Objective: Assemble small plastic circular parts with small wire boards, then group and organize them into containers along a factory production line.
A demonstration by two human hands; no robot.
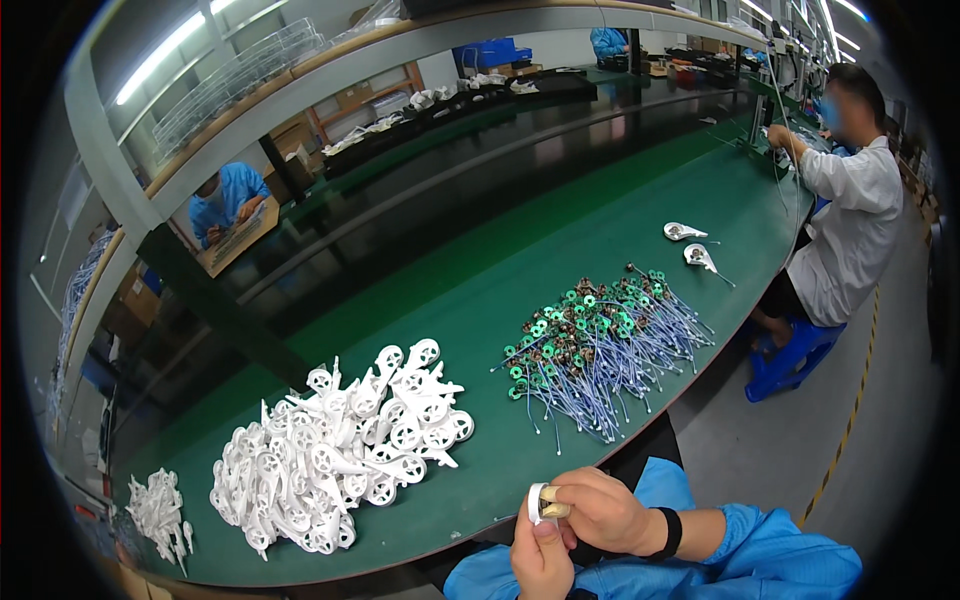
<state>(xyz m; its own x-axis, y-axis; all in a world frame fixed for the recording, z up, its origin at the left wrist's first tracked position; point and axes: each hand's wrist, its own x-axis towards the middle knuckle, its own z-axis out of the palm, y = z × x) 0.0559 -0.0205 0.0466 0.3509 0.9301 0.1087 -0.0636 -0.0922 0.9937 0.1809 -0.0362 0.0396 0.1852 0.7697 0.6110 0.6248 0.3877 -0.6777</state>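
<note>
Both hands [585,520] at the green worktop [480,300] edge, grip closed on one small white plastic housing [541,503] (likely mid-assembly), probably calling next for a wired motor coil [585,345] from the nearby pile.

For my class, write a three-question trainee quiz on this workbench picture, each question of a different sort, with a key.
1. True or false: the large pile of white plastic wheel-shaped parts lies to the left of the heap of green-capped motors with blue wires.
2. Multiple choice: the small white plastic piece is held by A) the left hand alone, B) the right hand alone, C) both hands together.
3. Fill the gap: the two separate white teardrop-shaped parts lie on the ___ coloured table.

Key
1. True.
2. C.
3. Green.
</note>
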